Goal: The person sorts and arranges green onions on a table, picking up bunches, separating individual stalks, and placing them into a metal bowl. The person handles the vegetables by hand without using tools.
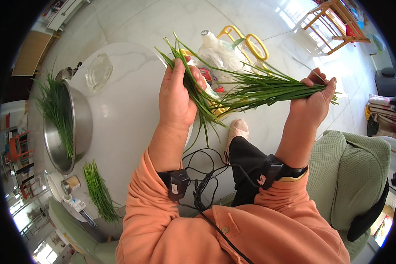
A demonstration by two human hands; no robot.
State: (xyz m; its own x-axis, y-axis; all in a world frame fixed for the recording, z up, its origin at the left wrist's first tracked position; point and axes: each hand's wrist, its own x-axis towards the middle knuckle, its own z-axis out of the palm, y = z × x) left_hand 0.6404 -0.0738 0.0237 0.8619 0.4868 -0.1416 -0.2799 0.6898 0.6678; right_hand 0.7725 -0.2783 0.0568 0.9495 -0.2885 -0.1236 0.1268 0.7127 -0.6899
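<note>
My left hand (180, 89) grips a small bunch of long green chives (198, 95), its stem ends poking up past the thumb and the leaves hanging down. Farther right, my right hand (313, 94) clasps a larger bunch of chives (267, 90) by one end. Its loose leaf tips spread leftward and cross the bunch in my left hand. On the white marble-look table (128, 109), a third pile of chives (99, 191) lies near the edge. More chives (57, 112) rest in a stainless steel basin (84, 122) at the table's far left.
A clear glass ashtray-like dish (99, 72) and a jar of toothpicks (71, 183) stand on the table. Below my hands, a yellow-framed holder (257, 46) carries a plastic bag (214, 52). Black cables (203, 191) hang at my lap. A green padded chair (353, 178) is at right.
</note>
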